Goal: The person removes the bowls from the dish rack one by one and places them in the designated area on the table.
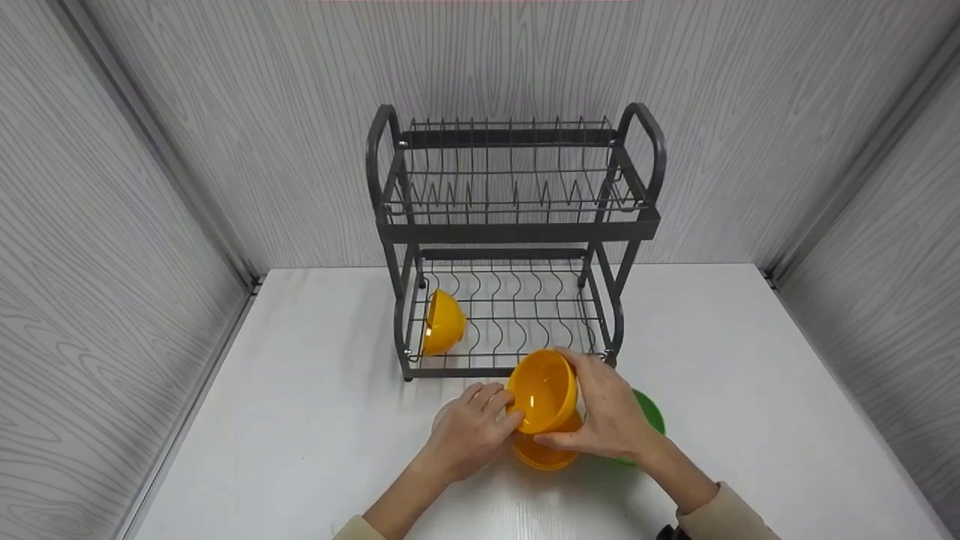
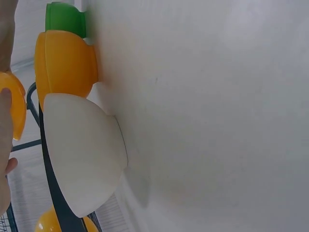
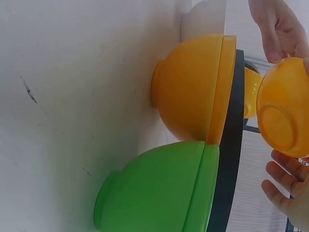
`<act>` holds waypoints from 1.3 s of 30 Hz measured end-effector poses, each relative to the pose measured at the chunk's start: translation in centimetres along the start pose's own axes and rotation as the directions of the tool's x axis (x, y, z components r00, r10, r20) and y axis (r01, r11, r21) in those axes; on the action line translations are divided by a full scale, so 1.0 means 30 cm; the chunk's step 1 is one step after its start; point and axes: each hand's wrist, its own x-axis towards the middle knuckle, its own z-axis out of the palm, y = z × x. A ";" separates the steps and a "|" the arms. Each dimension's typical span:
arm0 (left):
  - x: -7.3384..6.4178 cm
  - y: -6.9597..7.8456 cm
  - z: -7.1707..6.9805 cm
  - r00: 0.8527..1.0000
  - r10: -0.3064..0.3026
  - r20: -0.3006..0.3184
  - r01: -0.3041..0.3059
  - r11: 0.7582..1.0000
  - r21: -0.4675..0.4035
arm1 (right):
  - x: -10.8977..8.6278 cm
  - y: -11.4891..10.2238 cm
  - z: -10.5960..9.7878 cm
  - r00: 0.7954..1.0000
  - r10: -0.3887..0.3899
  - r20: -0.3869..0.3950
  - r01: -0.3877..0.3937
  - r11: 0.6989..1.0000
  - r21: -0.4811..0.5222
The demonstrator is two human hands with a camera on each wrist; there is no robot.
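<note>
Both hands hold an orange bowl (image 1: pixel 541 391) up above the table, its opening tilted toward the head camera. My left hand (image 1: pixel 474 431) pinches the bowl's left rim with thumb and fingers. On the other side, my right hand (image 1: pixel 611 409) grips it, thumb low at the front and fingers at the upper right. Directly below stands a second orange bowl (image 2: pixel 70 63), partly covered in the head view. A white bowl (image 2: pixel 82 150) sits beside it, mostly behind my left hand in the head view. To the right is a green bowl (image 3: pixel 154 188), partly hidden by my right hand.
A black two-tier dish rack (image 1: pixel 517 232) stands behind the bowls. On its lower tier, at the left, a yellow-orange bowl (image 1: pixel 445 324) rests on its side. Grey wood-grain panels (image 1: pixel 150 187) enclose the white table (image 1: pixel 315 420) at the back and sides.
</note>
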 end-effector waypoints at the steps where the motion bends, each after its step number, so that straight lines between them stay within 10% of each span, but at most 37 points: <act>1: -0.001 0.000 0.001 1.000 0.009 -0.002 -0.009 1.000 0.001 | -0.001 0.000 0.001 1.000 0.000 0.001 0.000 1.000 0.003; 39: 0.003 -0.002 -0.006 0.991 0.136 -0.009 -0.135 0.989 0.056 | -0.015 0.017 -0.033 0.994 0.021 0.108 -0.011 0.996 -0.086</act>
